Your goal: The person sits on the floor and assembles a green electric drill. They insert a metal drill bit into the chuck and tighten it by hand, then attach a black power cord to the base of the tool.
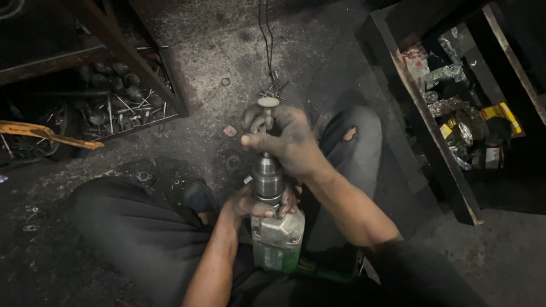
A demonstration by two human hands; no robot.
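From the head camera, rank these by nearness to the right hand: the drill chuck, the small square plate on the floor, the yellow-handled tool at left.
From the right hand:
1. Drill chuck, directly beneath the hand.
2. Small square plate, on the floor just left.
3. Yellow-handled tool, far left by the rack.

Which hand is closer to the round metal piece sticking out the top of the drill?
Right. The right hand grips around the valve stem; the left hand holds lower, at the drill chuck's base.

valves in a crate [122, 94]; foil packets [449, 74]; washer [226, 82]
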